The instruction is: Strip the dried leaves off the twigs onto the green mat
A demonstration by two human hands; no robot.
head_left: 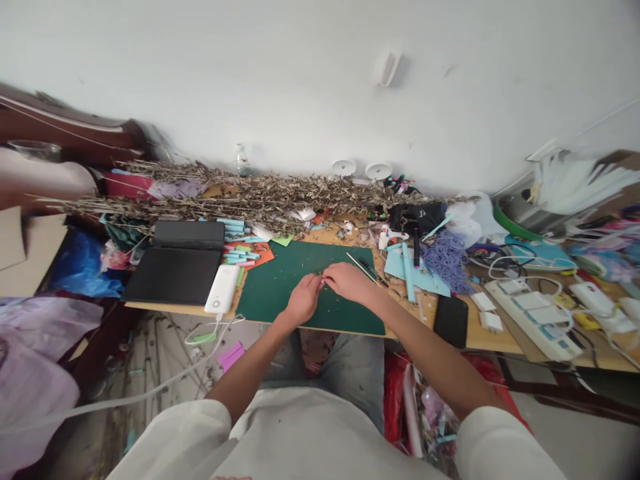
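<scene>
Over the middle of a dark green cutting mat [275,280], my left hand [304,298] and my right hand [344,279] meet at their fingertips. Both hands are closed in a pinch on a small pinkish piece [323,281]. Fingers cover most of it, so its kind cannot be made out. To the right of my right hand, a thin pale stick [363,267] and a dark pen-like tool [374,271] lie on the mat. Small scraps are scattered on the mat around my hands.
Left of the mat are a white power bank [223,288], a black case [173,275] and rolled blue paper pieces [235,227]. Dried stems [280,197] line the back. To the right lie blue paper [435,283], purple yarn [450,260], a phone [451,321] and a power strip [533,317].
</scene>
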